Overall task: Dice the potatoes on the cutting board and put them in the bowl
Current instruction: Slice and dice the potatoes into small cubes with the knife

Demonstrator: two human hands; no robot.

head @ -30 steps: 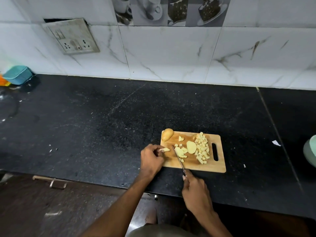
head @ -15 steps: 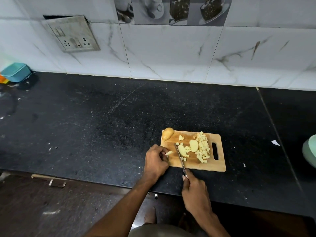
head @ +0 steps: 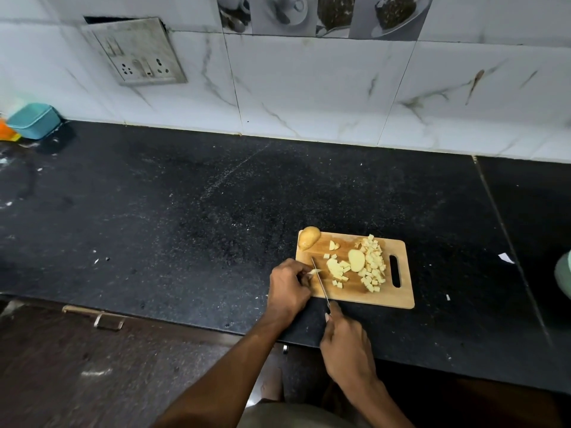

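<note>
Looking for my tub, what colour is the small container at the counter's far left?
Teal container, seen in the head view.

one board [head: 355,296], one knife [head: 321,281], two hands: left [head: 287,288], right [head: 346,344]. one unpeeled potato end [head: 308,237], one flat slice [head: 357,260], one strip [head: 314,271] pinched in the left hand, plus dice [head: 372,267] too many and too small to count. one teal tub [head: 34,120], one socket plate [head: 136,50], one pale green rim [head: 564,273] at the right edge, one drawer handle [head: 99,316].
</note>
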